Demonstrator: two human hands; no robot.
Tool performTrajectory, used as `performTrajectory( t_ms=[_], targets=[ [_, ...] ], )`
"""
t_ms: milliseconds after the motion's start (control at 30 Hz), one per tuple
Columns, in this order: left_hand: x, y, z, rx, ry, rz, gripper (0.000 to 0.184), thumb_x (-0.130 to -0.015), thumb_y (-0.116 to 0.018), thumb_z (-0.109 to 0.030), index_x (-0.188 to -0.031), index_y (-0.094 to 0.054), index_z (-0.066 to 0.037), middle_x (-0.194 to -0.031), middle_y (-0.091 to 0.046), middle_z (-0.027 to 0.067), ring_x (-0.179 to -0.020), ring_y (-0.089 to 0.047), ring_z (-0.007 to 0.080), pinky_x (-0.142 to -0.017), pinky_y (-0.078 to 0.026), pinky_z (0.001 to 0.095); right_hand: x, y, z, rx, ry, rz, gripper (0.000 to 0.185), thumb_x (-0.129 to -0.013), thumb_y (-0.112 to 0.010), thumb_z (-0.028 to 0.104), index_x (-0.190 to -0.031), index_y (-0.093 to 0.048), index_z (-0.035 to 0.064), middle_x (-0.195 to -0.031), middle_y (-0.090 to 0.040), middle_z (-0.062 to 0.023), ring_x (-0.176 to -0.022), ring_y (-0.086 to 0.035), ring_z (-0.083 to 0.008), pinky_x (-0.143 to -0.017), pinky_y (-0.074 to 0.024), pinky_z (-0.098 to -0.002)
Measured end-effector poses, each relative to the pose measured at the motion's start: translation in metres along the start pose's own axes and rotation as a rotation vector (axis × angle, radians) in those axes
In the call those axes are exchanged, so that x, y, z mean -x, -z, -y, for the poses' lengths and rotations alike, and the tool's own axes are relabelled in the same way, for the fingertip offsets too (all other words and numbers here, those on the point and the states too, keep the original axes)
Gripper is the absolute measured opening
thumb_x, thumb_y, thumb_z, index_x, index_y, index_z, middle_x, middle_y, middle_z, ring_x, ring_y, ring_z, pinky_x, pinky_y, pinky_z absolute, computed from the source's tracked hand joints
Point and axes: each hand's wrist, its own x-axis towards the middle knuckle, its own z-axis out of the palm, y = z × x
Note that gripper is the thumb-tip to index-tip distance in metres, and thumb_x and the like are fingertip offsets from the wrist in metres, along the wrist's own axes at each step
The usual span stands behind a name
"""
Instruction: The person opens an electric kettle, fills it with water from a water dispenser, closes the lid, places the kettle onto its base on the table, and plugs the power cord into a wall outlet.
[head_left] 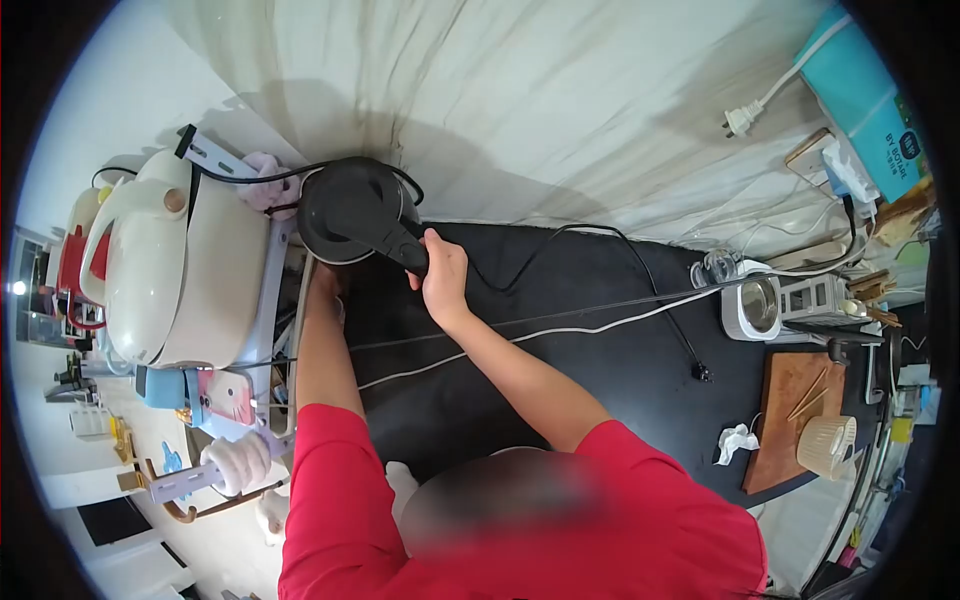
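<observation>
A black electric kettle (350, 200) stands near the wall at the back left of the dark counter (600, 290). My right hand (443, 275) is closed around its handle, which points toward me. My left hand (328, 283) reaches in low beside the kettle, next to the shelf; its fingers are hidden under the kettle's edge. A black cord (640, 262) runs from the kettle area across the counter and ends in a loose plug (703, 372).
A white rice cooker (150, 270) sits on the rack at left. A white cord (540, 335) crosses the counter under my right arm. To the right are a small white appliance (750, 305), a wooden cutting board (775, 450), a ribbed cup (826, 447) and a crumpled tissue (735, 443).
</observation>
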Motion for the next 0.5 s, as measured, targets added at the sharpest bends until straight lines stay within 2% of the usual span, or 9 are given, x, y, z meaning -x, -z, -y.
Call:
performTrajectory(
  t_ms=[100,133,167,300,333,400,433,467,500],
  targets=[
    [-0.002,0.001,0.001,-0.022,-0.023,0.024,0.062,-0.098,-0.038,-0.049,-0.143,-0.042,-0.007,-0.145,-0.046,0.0087,-0.131,-0.043,0.0264,-0.109,-0.032,0.0405,0.002,0.000,0.007,-0.025,-0.001,-0.052,0.051,-0.099,-0.045,0.027,-0.061,-0.057,-0.0034,-0.049,-0.054,-0.0061,-0.041,-0.051,-0.0136,-0.043,-0.0371,-0.0301],
    [0.001,0.001,0.000,-0.035,-0.035,0.024,0.061,-0.098,-0.038,-0.049,-0.142,-0.042,-0.006,-0.144,-0.046,0.0086,-0.130,-0.043,0.0263,-0.109,-0.032,0.0404,0.003,-0.003,0.011,-0.001,-0.014,-0.067,0.054,-0.101,-0.039,0.031,-0.061,-0.055,-0.0003,-0.048,-0.052,-0.0061,-0.038,-0.047,-0.0127,-0.041,-0.0350,-0.0274],
    [0.004,0.003,0.000,-0.045,-0.045,0.023,0.061,-0.098,-0.038,-0.048,-0.142,-0.043,-0.006,-0.144,-0.047,0.0086,-0.130,-0.043,0.0262,-0.109,-0.032,0.0403,0.006,-0.004,0.015,-0.099,-0.057,-0.086,0.051,-0.099,-0.046,0.026,-0.058,-0.056,-0.0021,-0.049,-0.053,-0.0051,-0.040,-0.049,-0.0130,-0.041,-0.0359,-0.0292],
    [0.029,0.001,-0.010,-0.163,-0.017,0.077,0.059,-0.099,-0.038,-0.046,-0.141,-0.043,-0.006,-0.143,-0.048,0.0083,-0.128,-0.045,0.0260,-0.108,-0.033,0.0401,0.010,-0.004,0.023,-0.036,-0.044,-0.104,0.051,-0.099,-0.043,0.025,-0.057,-0.055,-0.0012,-0.049,-0.052,-0.0053,-0.040,-0.049,-0.0131,-0.043,-0.0353,-0.0290],
    [0.030,0.001,-0.008,-0.193,-0.015,0.128,0.059,-0.099,-0.038,-0.046,-0.141,-0.044,-0.006,-0.143,-0.048,0.0082,-0.128,-0.045,0.0260,-0.108,-0.033,0.0400,0.008,-0.002,0.021,0.002,0.003,-0.077,0.046,-0.098,-0.043,0.030,-0.065,-0.054,-0.0003,-0.051,-0.052,-0.0076,-0.039,-0.047,-0.0147,-0.042,-0.0362,-0.0287],
    [0.023,0.005,0.001,-0.228,-0.112,0.349,0.055,-0.098,-0.037,-0.041,-0.140,-0.044,-0.006,-0.138,-0.052,0.0100,-0.121,-0.051,0.0271,-0.105,-0.036,0.0428,0.004,-0.001,0.021,-0.005,-0.007,-0.078,0.046,-0.098,-0.043,0.029,-0.064,-0.053,-0.0005,-0.052,-0.052,-0.0088,-0.039,-0.047,-0.0164,-0.042,-0.0364,-0.0293],
    [0.036,-0.002,-0.006,-0.217,-0.113,0.332,0.055,-0.098,-0.037,-0.041,-0.140,-0.044,-0.006,-0.138,-0.052,0.0100,-0.121,-0.051,0.0271,-0.105,-0.036,0.0428,0.001,-0.003,0.023,-0.020,-0.018,-0.086,0.045,-0.098,-0.043,0.029,-0.065,-0.053,-0.0006,-0.052,-0.052,-0.0093,-0.039,-0.047,-0.0169,-0.042,-0.0362,-0.0293],
    [0.048,-0.009,-0.015,-0.329,-0.013,0.235,0.053,-0.098,-0.036,-0.039,-0.137,-0.047,-0.006,-0.132,-0.055,0.0105,-0.113,-0.055,0.0266,-0.101,-0.039,0.0429,-0.001,-0.006,0.023,-0.024,-0.010,-0.089,0.044,-0.097,-0.043,0.028,-0.065,-0.052,-0.0008,-0.052,-0.052,-0.0099,-0.039,-0.047,-0.0175,-0.042,-0.0364,-0.0295],
    [0.040,-0.004,-0.013,-0.354,0.003,0.231,0.051,-0.098,-0.036,-0.039,-0.134,-0.049,-0.005,-0.123,-0.058,0.0105,-0.105,-0.057,0.0256,-0.096,-0.042,0.0422,-0.003,-0.007,0.022,0.002,-0.006,-0.090,0.044,-0.097,-0.042,0.028,-0.066,-0.052,-0.0011,-0.052,-0.053,-0.0103,-0.039,-0.047,-0.0181,-0.042,-0.0368,-0.0296]
  ],
)
